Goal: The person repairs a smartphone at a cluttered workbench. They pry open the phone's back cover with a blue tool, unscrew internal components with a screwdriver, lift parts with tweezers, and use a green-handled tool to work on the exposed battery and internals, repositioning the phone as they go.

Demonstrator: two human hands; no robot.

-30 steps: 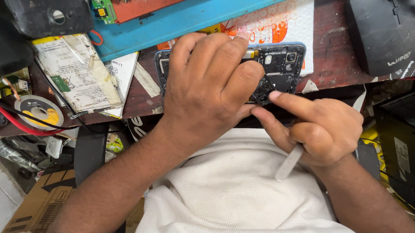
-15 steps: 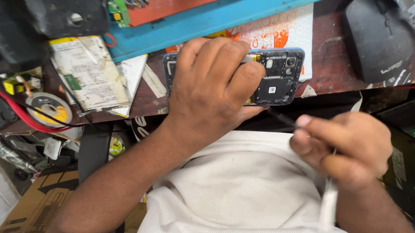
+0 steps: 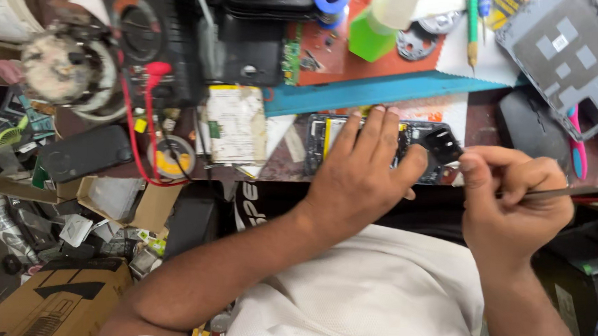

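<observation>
The fingertips of the right hand [image 3: 512, 199] are pinched together around a thin metal tool [image 3: 557, 192], apparently tweezers or a pry pick, whose visible shaft runs out to the right of the fist while its working end is hidden by the fingers beside a small black part [image 3: 442, 143] raised at the right end of the opened phone [image 3: 328, 139]. The left hand [image 3: 361, 175] lies flat on that phone, fingers spread slightly and pressing down, thumb reaching toward the black part, so it pins the phone rather than clamps it. The phone rests near the front edge of the cluttered workbench [image 3: 481, 133], just below a blue strip [image 3: 385, 92], with its long axis running left to right and its open back facing up; the end with the lifted part points toward the right hand. The likely trouble: if the tool levers too hard, the black part could snap or tear whatever is attached beneath it, and a slip could scratch the exposed board. Should the left hand ease off, the phone could skid toward the worn battery pack [image 3: 236, 124] to its left or off the bench edge onto the lap.
</observation>
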